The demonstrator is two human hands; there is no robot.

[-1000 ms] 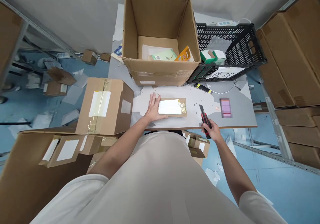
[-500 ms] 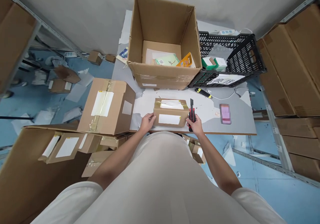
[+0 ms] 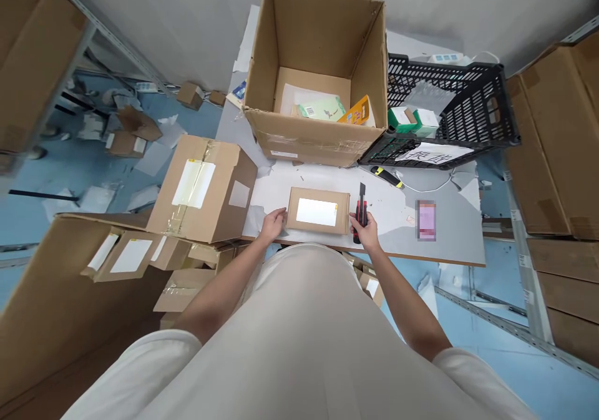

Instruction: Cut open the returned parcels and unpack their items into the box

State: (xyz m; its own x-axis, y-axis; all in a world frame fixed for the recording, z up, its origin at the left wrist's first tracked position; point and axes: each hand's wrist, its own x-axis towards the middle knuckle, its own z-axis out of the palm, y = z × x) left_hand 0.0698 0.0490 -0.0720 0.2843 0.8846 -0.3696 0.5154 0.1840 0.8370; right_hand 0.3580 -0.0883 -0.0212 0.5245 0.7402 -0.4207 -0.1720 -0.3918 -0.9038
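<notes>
A small cardboard box [image 3: 294, 225] with one white label facing up lies on the table in front of me. My left hand [image 3: 273, 224] is at its left end, fingers bent together against the edge. My right hand [image 3: 367, 229] grips a red and black utility knife [image 3: 361, 211], its blade end pointing away from me. The thumb and finger of that same hand also reach the right end of the small box. Whether the left fingertips press or only touch the box is hard to see.
Behind the small box stands a large open carton [image 3: 313, 142] with several packets inside. A black plastic crate [image 3: 472, 111], a yellow and black cutter [image 3: 387, 176] and a blurred pink phone-like item [image 3: 427, 220] are to the right. A taped carton [image 3: 206, 189] stands left.
The small box has turned between my hands: two labelled faces showed before, now one label faces up. My left fingers have shifted slightly up its edge. The knife stays in my right hand.
</notes>
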